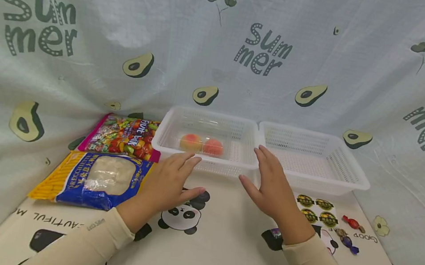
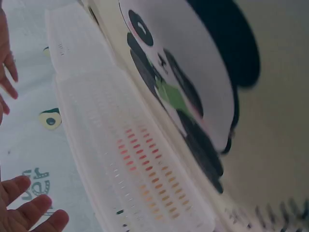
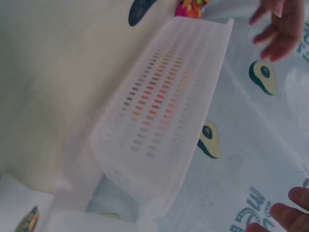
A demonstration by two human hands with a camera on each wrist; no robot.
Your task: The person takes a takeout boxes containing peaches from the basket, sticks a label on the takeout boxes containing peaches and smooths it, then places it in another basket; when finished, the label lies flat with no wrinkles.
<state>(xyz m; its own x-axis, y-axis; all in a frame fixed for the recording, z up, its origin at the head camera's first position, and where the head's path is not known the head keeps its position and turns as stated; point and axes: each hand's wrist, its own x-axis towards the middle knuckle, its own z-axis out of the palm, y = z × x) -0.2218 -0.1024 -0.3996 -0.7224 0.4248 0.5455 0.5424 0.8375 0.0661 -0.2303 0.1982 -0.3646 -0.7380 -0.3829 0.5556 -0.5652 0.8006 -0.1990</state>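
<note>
Two peach-like fruits (image 1: 202, 144) lie under clear plastic in the left white basket (image 1: 228, 167). My left hand (image 1: 167, 180) is raised at this basket's front left corner, fingers spread and holding nothing. Over by its front right corner, my right hand (image 1: 270, 187) has loosely extended fingers and also holds nothing. The right white basket (image 1: 322, 183) stands alongside, close to that hand. In the left wrist view, the fruits' colour shows through the slotted basket wall (image 2: 111, 159). The right wrist view has the same basket (image 3: 159, 96) between my two hands.
Left of the baskets are a colourful fruit candy bag (image 1: 123, 136) and a blue-and-yellow orecchiette bag (image 1: 97, 180). Round stickers (image 1: 317, 210), a red wrapped candy (image 1: 353, 222) and a blue one (image 1: 347, 241) lie at right. A printed curtain (image 1: 223, 49) hangs behind.
</note>
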